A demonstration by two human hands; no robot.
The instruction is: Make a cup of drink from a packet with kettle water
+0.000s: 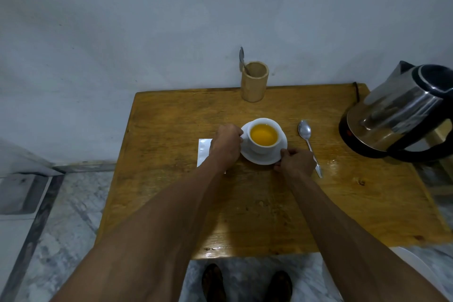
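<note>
- The cup (264,135) is the landmark: a white ceramic cup, filled near the brim with orange drink, standing on a white saucer (262,158) about mid-way across the wooden table (257,203).
- Handling, as I judge it: cup and saucer are rigid, breakable and glazed, so likely slick; the liquid makes the load heavier and prone to slosh. The cup only rests on the saucer and could slide if that tilts. Hold the saucer's rim on opposite sides and keep it level.
- The left hand (226,146) is at the saucer's left rim, knuckles up, fingers curled; the grip seems to be a pinch on the rim, though the fingertips are hidden.
- The right hand (295,162) pinches the saucer's near-right rim between thumb and fingers.
- Both forearms reach forward, nearly straight, converging on the saucer.
- Just left of the cup, partly under the left hand, lies a silvery packet (204,152).
- Right of the cup lies a spoon (308,144); further right stands the kettle (402,113).
- Behind the cup, a wooden holder (254,82) carries another spoon.
</note>
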